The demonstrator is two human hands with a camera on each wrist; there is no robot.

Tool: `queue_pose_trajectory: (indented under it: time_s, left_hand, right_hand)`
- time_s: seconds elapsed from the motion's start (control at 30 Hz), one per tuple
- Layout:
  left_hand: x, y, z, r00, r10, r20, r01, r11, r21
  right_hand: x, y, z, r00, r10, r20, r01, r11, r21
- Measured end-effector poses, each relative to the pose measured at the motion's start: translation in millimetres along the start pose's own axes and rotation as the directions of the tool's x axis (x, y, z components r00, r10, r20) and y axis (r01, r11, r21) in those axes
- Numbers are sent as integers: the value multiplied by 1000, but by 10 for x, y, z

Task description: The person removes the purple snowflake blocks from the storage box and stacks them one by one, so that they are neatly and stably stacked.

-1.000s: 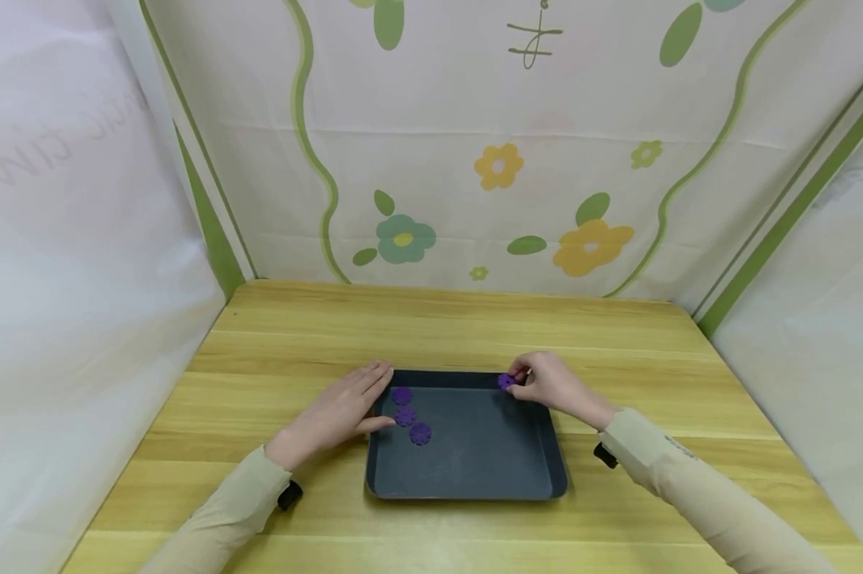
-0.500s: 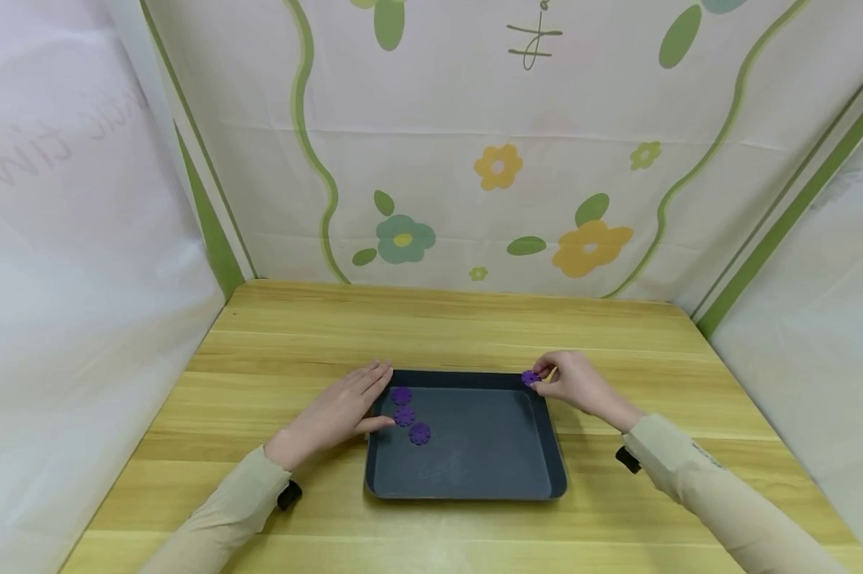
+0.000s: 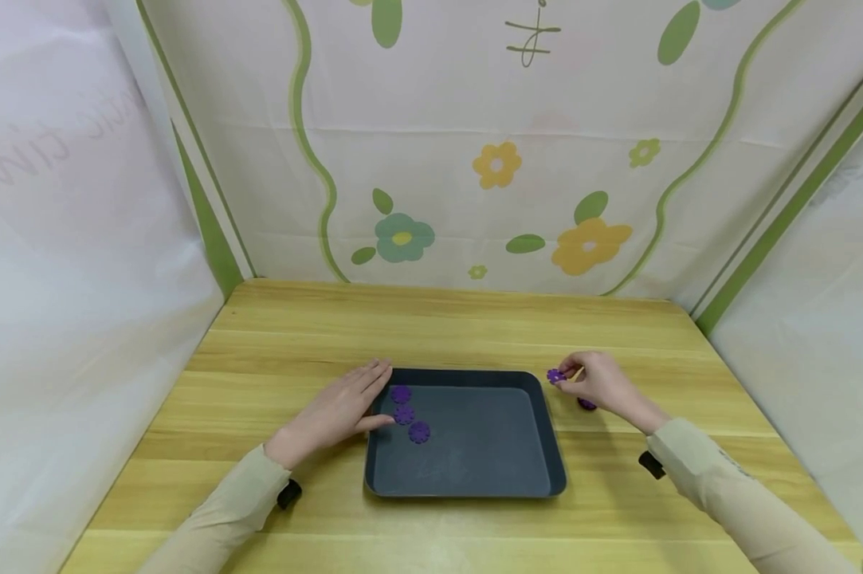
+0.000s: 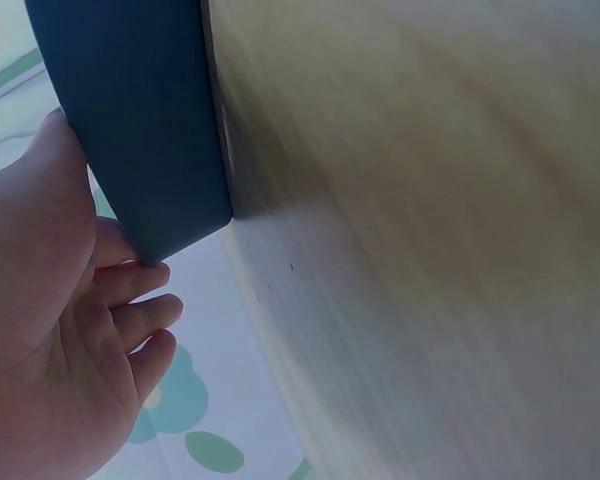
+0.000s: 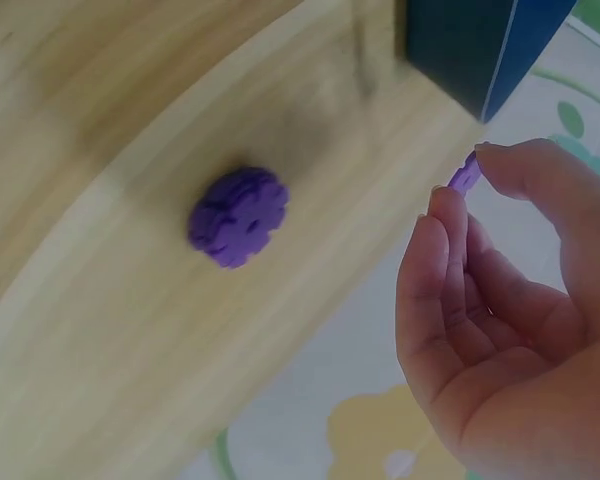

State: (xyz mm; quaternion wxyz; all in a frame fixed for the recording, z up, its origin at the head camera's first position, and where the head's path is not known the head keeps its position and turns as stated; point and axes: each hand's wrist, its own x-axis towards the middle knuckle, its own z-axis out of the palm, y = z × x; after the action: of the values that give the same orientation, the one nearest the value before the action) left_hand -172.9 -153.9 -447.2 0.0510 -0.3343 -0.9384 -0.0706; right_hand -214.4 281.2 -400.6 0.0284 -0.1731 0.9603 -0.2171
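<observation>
A purple, flat, round piece with a notched edge, which looks like plastic (image 3: 556,375), is up off the table, just past the right end of the tray. The right hand (image 3: 603,381) pinches it between thumb and fingertips. Below that hand, a little stack of purple notched pieces (image 5: 240,215) sits on the table; I can't count them for sure. The dark blue-grey, flat tray with low slanting sides (image 3: 474,454) holds three more pieces near its left side: a far one (image 3: 401,395), a middle one (image 3: 404,414) and a near one (image 3: 419,432). They lie in a bent line. The left hand (image 3: 341,406) is spread at the far left corner of the tray, fingers along the outside and thumb over the rim. It touches the tray but holds no purple piece. The job looks partway done to me: some pieces are in the tray, some are stacked outside, and the pinched one is not set down yet. Around it all are the yellow wooden table (image 3: 295,319) and a white cloth wall with flowers (image 3: 431,96).
</observation>
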Motion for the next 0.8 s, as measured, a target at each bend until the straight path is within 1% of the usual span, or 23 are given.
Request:
queue_pose_trajectory:
  time_s: [0.23,0.4,0.57,0.7,0.8]
  left_hand:
    - [-3,5,-5,1000,0,0,0,1000,16]
    - [-4,9,-5,1000,-5,0,5,1000,7]
    - [0,10,-2,1000,-3,-3,3,1000,6]
    - [1,5,7,1000,0,-11,0,1000,10]
    - [-3,1,14,1000,1,-14,-1,1000,13]
  right_hand:
    - [-89,128,-31,999,38,-27,-38,999,2]
    - [-135,238,-32,997,68,-32,-68,998,8]
    - [-175,350,-6,997,75,-34,-75,997,9]
    - [-210,418,21,995,82,-62,-82,997,-4]
    - [-235,461,38,994,84,-70,-86,996,-21]
